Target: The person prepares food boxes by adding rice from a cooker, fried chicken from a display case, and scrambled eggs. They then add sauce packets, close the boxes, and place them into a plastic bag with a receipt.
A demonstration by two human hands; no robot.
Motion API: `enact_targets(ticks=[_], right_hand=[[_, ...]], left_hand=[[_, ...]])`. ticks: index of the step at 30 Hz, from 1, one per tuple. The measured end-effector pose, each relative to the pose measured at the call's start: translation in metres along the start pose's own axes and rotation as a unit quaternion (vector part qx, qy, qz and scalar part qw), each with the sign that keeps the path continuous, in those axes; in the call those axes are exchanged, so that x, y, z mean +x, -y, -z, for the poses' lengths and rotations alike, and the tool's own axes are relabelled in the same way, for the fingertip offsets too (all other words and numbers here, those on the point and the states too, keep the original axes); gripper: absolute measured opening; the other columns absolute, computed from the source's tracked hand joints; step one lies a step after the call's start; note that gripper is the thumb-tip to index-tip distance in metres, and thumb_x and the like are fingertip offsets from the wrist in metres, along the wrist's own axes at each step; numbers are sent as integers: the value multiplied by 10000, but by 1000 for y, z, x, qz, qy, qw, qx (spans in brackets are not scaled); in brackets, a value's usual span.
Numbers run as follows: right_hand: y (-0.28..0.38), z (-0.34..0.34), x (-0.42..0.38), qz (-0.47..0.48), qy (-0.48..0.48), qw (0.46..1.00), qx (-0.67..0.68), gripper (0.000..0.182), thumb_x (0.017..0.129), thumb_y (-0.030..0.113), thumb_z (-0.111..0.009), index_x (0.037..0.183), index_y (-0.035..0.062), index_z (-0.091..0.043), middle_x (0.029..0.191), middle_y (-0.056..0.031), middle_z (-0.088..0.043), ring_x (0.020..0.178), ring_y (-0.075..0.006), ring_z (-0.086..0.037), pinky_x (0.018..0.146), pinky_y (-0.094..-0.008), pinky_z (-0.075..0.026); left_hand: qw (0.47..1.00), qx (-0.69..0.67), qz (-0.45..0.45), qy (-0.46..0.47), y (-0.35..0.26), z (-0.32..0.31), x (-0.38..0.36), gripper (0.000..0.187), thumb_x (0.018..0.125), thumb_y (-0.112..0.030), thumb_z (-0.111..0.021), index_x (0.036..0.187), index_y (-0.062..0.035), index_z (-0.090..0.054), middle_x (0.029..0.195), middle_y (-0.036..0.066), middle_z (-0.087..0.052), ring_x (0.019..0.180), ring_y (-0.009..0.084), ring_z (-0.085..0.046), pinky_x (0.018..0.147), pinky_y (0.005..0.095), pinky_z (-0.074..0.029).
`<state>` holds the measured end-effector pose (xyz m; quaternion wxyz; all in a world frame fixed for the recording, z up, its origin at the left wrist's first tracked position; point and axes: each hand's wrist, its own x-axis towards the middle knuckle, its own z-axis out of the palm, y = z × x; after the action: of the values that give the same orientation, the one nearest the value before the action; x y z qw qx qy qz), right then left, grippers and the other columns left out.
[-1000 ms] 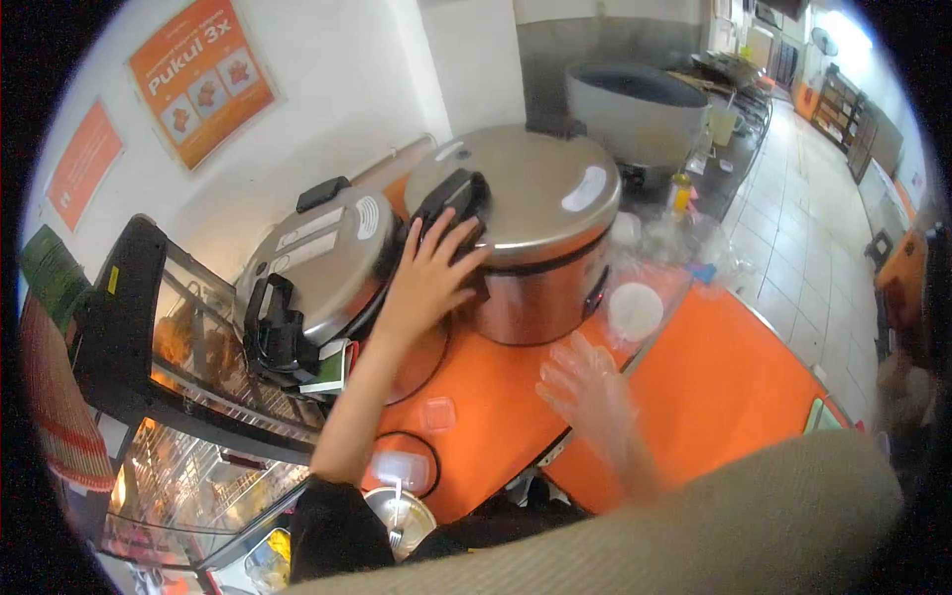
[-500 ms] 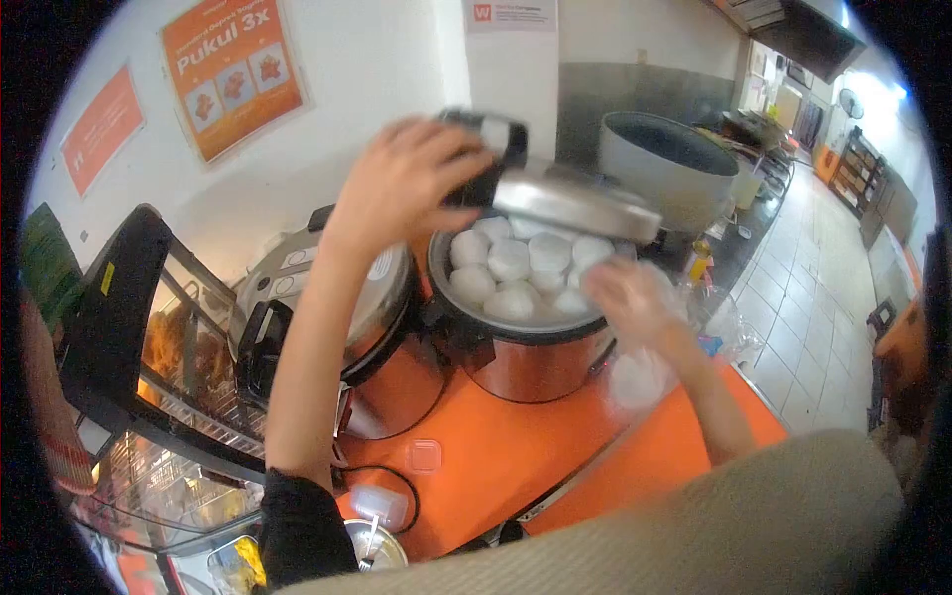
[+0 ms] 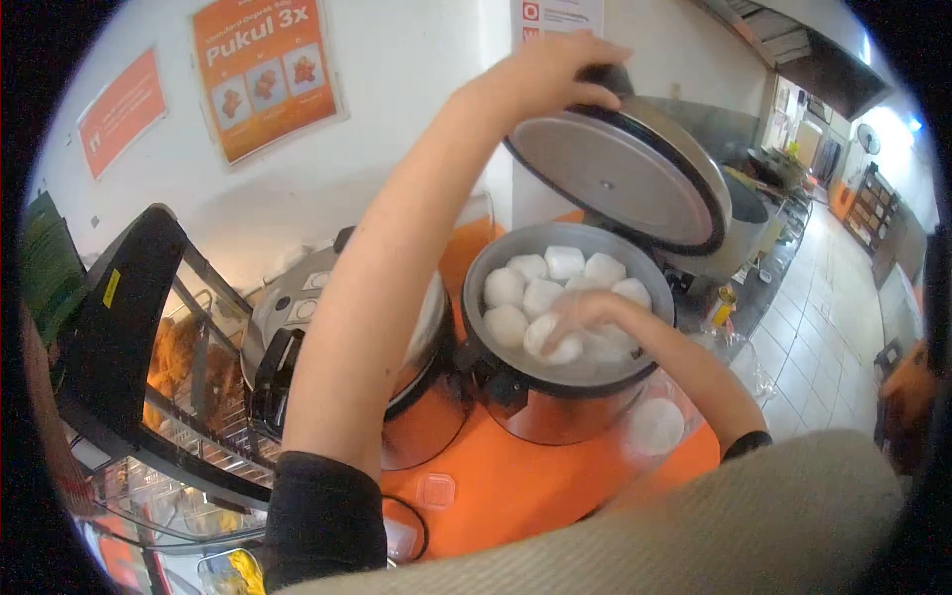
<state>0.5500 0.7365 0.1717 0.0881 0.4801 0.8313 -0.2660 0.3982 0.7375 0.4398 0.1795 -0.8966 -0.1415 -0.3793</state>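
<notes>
My left hand (image 3: 565, 74) grips the black handle of a round metal lid (image 3: 620, 178), held up and tilted over the back of a large rice cooker (image 3: 555, 416). The lid's grey underside faces me. Inside the pot lie several white rounded packets (image 3: 504, 288), packed close together. My right hand (image 3: 595, 312) reaches down into the pot from the right, its fingers curled over a white packet (image 3: 551, 342) near the front. Motion smears the hand slightly, and part of that packet is hidden under it.
A second cooker (image 3: 288, 307) with its lid on stands to the left, beside a glass display case (image 3: 188, 367) holding fried food. A round white packet (image 3: 654, 426) and clear plastic bags (image 3: 744, 367) lie at right. A small clear lid (image 3: 434, 491) rests on the orange counter (image 3: 496, 496).
My left hand has raised the lid and carried it to the right and back, uncovering more of the pot. My right hand has moved from the pot's right rim in over the packets.
</notes>
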Motion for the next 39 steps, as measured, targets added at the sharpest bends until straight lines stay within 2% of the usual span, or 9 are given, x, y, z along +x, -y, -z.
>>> enact_targets(ticks=[6,11,15,19,21,29,32,34,39], right_hand=[[-48,24,58,38,-98,993,-46,861,654,625,-722,1236,8,-579,1204,-195,-611,1088,-299,-590,925,-371,-452],[-13,30,56,94,24,993,-62,836,669,551,-759,1288,43,-522,1270,-180,-555,1188,-295,-515,1011,-391,-391],[5,26,24,145,-31,978,-145,870,575,488,-836,1269,69,-519,1242,-179,-548,1184,-333,-500,998,-404,-404],[59,18,-29,3,-90,965,-248,884,535,466,-849,1265,102,-508,1290,-189,-505,1192,-377,-487,1013,-432,-399],[44,7,-25,50,-88,947,-305,929,516,473,-853,1304,144,-486,1315,-210,-483,1187,-398,-497,1017,-447,-405],[28,-3,-28,152,-65,971,-173,722,576,325,-846,1211,158,-545,1222,-174,-551,1145,-372,-525,984,-449,-426],[22,-19,-68,171,-314,934,-25,662,571,302,-844,1140,103,-569,1183,-171,-562,1114,-355,-532,979,-428,-413],[65,-32,-129,157,-429,885,-95,660,555,318,-845,1105,80,-569,1117,-152,-597,1068,-366,-547,954,-446,-436],[111,-121,-204,251,-454,852,73,679,527,278,-850,1112,99,-554,1092,-160,-592,1106,-382,-519,968,-481,-424]], left_hand=[[999,-34,-10,-13,6,-3,-2,601,792,-340,-734,1322,-130,-544,1289,146,-571,1165,332,-538,1016,378,-413],[998,-41,-31,-21,9,-3,-11,637,778,-349,-744,1331,-110,-535,1334,167,-528,1223,346,-469,1064,399,-364],[999,-26,-5,-19,0,-2,-18,638,776,-354,-741,1329,-112,-536,1362,156,-503,1261,347,-425,1078,408,-349],[999,-23,12,-25,0,-7,-22,653,752,-376,-749,1324,-138,-543,1366,138,-502,1289,330,-401,1071,438,-351],[999,-18,24,-26,-4,-7,-25,669,736,-393,-756,1323,-152,-546,1368,130,-501,1297,328,-396,1068,453,-350],[998,-8,30,-54,-22,-14,-65,681,706,-403,-770,1320,-220,-540,1415,89,-448,1356,367,-312,1054,550,-313],[996,-8,56,-74,-43,-20,-97,684,674,-369,-778,1302,-238,-542,1396,76,-442,1373,377,-269,1025,621,-292],[991,-6,89,-96,-65,-23,-119,711,622,-314,-769,1292,-258,-535,1388,73,-414,1391,362,-230,1003,696,-248],[972,19,187,-142,-132,-56,-205,696,681,-218,-687,1343,-192,-474,1486,116,-294,1430,394,-126,1064,715,-116]])
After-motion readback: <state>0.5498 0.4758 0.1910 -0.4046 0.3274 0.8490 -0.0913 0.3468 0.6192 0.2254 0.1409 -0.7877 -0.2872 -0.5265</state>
